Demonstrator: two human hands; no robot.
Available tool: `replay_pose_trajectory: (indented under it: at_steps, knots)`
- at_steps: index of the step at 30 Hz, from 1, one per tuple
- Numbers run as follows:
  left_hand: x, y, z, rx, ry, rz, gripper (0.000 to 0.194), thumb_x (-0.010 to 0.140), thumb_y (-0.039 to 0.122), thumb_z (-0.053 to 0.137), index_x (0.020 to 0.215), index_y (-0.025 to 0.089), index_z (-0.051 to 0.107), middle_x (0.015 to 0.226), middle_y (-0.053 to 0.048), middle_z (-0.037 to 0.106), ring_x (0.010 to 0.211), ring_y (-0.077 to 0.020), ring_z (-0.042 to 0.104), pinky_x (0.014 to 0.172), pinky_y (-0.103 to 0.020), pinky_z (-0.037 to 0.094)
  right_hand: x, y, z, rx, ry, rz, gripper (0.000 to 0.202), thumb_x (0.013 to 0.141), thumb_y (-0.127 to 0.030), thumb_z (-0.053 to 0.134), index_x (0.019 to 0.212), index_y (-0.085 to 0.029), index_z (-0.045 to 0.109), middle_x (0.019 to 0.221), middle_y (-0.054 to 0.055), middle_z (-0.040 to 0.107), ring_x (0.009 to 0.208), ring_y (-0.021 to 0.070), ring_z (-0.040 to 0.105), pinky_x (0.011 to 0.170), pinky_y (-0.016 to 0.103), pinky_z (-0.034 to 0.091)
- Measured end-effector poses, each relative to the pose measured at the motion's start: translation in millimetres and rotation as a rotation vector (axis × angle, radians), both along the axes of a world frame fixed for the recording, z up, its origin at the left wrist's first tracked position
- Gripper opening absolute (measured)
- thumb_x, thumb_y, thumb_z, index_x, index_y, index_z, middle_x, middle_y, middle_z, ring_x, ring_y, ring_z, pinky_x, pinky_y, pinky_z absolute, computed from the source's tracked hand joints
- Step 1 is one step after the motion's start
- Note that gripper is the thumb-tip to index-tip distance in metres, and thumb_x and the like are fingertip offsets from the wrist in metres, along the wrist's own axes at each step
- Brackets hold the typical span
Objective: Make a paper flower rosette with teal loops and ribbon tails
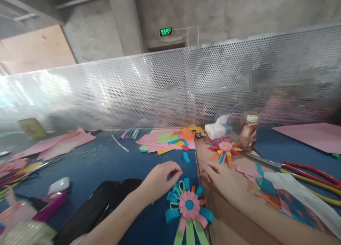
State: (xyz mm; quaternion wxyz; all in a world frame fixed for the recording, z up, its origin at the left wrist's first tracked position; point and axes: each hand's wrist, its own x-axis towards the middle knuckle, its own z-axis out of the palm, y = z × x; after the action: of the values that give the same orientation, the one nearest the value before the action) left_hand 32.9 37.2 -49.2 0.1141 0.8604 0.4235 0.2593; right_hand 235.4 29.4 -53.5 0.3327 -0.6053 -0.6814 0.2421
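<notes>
Curled fingers on the left hand (161,174), thumb and fingertips brought near each other, show nothing clearly between them at the centre of the frame; whether they pinch a small scrap I cannot tell. Right of centre, the right hand (226,184) has its fingers bent over the cardboard (221,225), and its hold is equally hard to read. Between the forearms, at the lower centre, lies the paper flower (189,205), with pink petals around a blue middle, blue and light-green loops about it and green strips running off the bottom edge. Paper this thin probably creases easily, so handling it well calls for light fingertip pressure, taken at the base of a loop rather than across its bend. One hand steadying the pink middle while the other works at the rim would likely keep the loops round. Forearms are best kept off the green strips. A loose blue scrap (186,157) lies just beyond the fingers, and a second flower (225,146) near the brown bottle (249,133), right of centre, deserves elbow room, as do the large scissors (269,161) at the right.
</notes>
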Motion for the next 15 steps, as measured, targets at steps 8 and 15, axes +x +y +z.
replay_pose_trajectory:
  at_steps: [8,15]
  knots:
    - [5.2,-4.9,2.0,-0.091,-0.013,-0.074,0.017,0.082,0.025,0.041,0.082,0.02,0.057,0.08,0.001,0.059,0.076,-0.0108,0.052,0.068,-0.02,0.039,-1.5,-0.8,-4.5,0.019,0.187,0.113,0.029,0.081,-0.031,0.033,0.064,-0.017,0.052,0.047,-0.004,0.042,0.046,0.0103,0.042,0.045,0.02,0.031]
    - [6.2,-4.6,0.4,-0.143,0.003,-0.111,0.022,0.084,0.025,0.039,0.097,0.021,0.056,0.094,0.0,0.061,0.085,-0.012,0.054,0.078,-0.023,0.041,-0.9,-2.9,-8.9,-0.007,0.193,0.273,0.026,0.081,-0.027,0.034,0.067,-0.017,0.053,0.052,-0.004,0.047,0.046,0.0088,0.042,0.044,0.02,0.03]
